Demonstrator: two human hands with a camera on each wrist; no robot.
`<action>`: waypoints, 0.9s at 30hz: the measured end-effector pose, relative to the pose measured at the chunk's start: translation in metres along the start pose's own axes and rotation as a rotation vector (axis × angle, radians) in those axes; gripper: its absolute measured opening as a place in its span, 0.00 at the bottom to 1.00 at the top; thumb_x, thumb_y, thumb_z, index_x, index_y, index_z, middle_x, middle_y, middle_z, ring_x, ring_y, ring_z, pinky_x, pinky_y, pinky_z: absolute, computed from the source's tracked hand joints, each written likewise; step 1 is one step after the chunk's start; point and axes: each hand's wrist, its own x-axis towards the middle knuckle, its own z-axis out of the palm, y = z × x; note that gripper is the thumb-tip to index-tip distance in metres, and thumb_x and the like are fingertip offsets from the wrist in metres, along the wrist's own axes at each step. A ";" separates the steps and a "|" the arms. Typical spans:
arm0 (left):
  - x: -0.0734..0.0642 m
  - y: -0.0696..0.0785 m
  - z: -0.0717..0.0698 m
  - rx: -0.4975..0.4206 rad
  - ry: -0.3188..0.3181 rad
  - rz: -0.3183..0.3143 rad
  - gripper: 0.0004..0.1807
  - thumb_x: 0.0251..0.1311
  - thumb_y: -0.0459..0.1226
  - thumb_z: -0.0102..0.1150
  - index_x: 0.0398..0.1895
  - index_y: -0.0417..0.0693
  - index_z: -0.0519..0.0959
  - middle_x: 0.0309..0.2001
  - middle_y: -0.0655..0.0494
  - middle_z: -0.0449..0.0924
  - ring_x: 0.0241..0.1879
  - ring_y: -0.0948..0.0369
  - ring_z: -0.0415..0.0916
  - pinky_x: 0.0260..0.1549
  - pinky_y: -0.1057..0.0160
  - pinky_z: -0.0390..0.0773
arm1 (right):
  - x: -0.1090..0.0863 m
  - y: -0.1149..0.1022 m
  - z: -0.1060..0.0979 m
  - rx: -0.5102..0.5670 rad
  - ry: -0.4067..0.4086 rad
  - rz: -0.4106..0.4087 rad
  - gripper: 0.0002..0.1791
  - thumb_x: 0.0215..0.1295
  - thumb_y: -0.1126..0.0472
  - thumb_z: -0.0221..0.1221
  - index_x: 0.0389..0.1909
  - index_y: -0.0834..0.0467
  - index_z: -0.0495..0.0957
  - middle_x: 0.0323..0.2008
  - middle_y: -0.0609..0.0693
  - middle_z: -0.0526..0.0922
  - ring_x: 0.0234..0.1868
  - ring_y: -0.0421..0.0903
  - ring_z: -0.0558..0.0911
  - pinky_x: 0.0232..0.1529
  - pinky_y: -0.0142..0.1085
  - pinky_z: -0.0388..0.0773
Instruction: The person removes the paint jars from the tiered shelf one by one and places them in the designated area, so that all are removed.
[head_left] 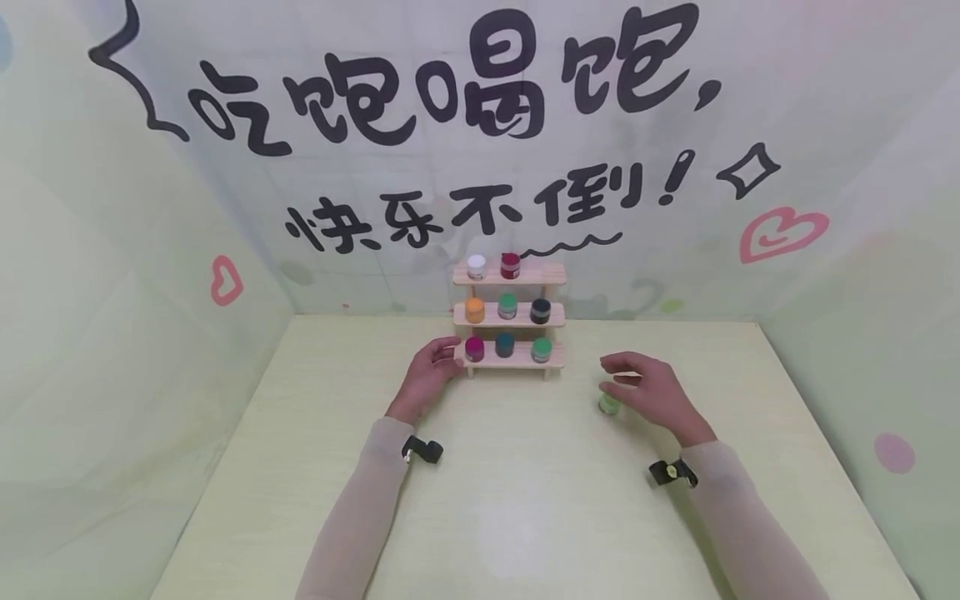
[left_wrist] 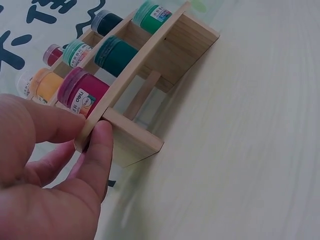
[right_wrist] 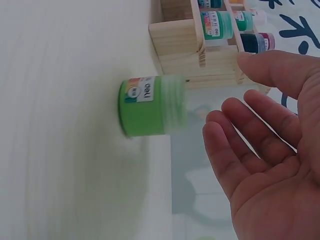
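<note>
A small three-tier wooden rack (head_left: pixel 517 360) bears several paint jars. My left hand (head_left: pixel 431 375) pinches the left end of its lowest board between thumb and fingers, right by the magenta jar (left_wrist: pixel 84 92). To the right of the rack, a light green paint jar (right_wrist: pixel 145 106) stands upright on the table, partly covered by my right hand (head_left: pixel 648 392) in the head view. The right hand hovers close over this jar's lid with fingers apart and loosely bent; in the right wrist view a gap shows between fingertips and jar.
On the top tier are a white jar (head_left: pixel 476 267) and a dark red jar (head_left: pixel 510 266), both left of a bare stretch of board. Orange, green and black jars fill the middle tier. Behind the table (head_left: pixel 495 500) hangs a printed cloth (head_left: pixel 375 167).
</note>
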 end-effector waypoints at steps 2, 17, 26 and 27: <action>0.000 0.000 0.000 -0.011 0.002 0.007 0.25 0.69 0.31 0.63 0.68 0.52 0.77 0.62 0.45 0.80 0.59 0.52 0.81 0.62 0.57 0.85 | 0.002 -0.004 0.000 0.002 0.007 -0.004 0.25 0.69 0.58 0.70 0.63 0.65 0.80 0.58 0.65 0.85 0.58 0.62 0.86 0.60 0.48 0.86; 0.002 -0.002 0.001 -0.045 0.012 0.010 0.22 0.69 0.29 0.63 0.66 0.49 0.80 0.57 0.47 0.74 0.54 0.55 0.76 0.55 0.64 0.87 | 0.031 -0.033 0.006 0.064 0.059 -0.039 0.22 0.69 0.59 0.70 0.60 0.62 0.82 0.56 0.64 0.86 0.54 0.59 0.88 0.58 0.42 0.88; -0.001 0.000 0.003 -0.025 0.011 0.019 0.22 0.71 0.30 0.62 0.67 0.50 0.79 0.58 0.45 0.79 0.53 0.56 0.79 0.55 0.64 0.87 | 0.058 -0.056 0.008 0.120 0.105 -0.098 0.21 0.69 0.61 0.70 0.60 0.63 0.81 0.54 0.64 0.87 0.52 0.56 0.89 0.54 0.30 0.87; -0.001 0.000 0.003 -0.026 0.010 0.018 0.22 0.71 0.30 0.62 0.67 0.50 0.79 0.58 0.45 0.79 0.53 0.56 0.80 0.56 0.64 0.87 | 0.061 -0.059 0.008 0.131 0.110 -0.104 0.22 0.69 0.61 0.70 0.60 0.64 0.81 0.54 0.64 0.87 0.52 0.57 0.88 0.54 0.29 0.87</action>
